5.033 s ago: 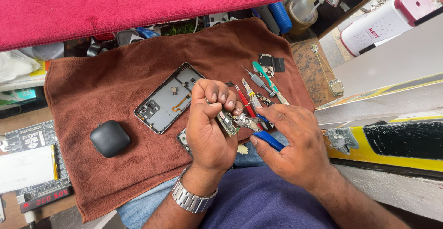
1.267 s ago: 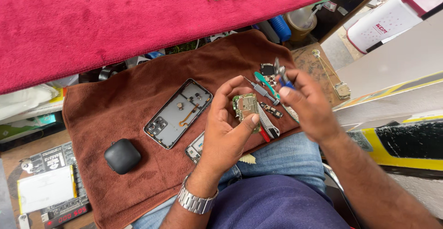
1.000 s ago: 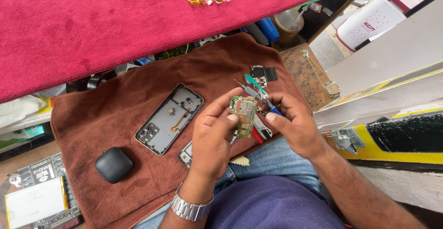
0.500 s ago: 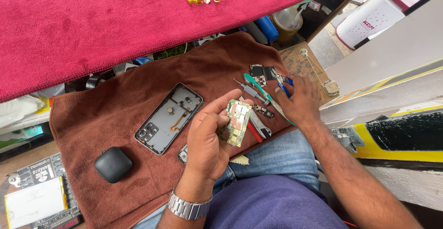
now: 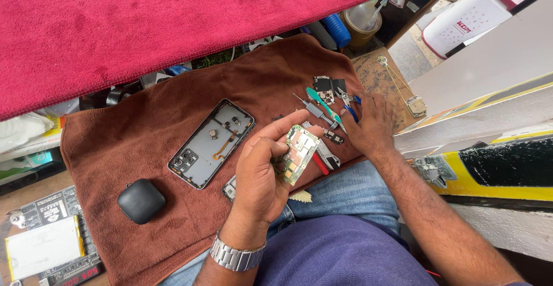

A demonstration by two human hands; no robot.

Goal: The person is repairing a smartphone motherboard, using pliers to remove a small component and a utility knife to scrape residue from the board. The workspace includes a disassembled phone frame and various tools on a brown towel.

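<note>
Left hand holds a small green circuit board up above the brown towel, fingers pinched on its lower-left edge. Board looks light, stiff, thin and fragile; best held by the bare edges, off the components. Right hand, at 2 o'clock from the board, rests palm-down among the tools near the teal screwdriver; whether its fingers grip anything I cannot tell. Opened phone shell lies at 9 o'clock; black case at 8.
</note>
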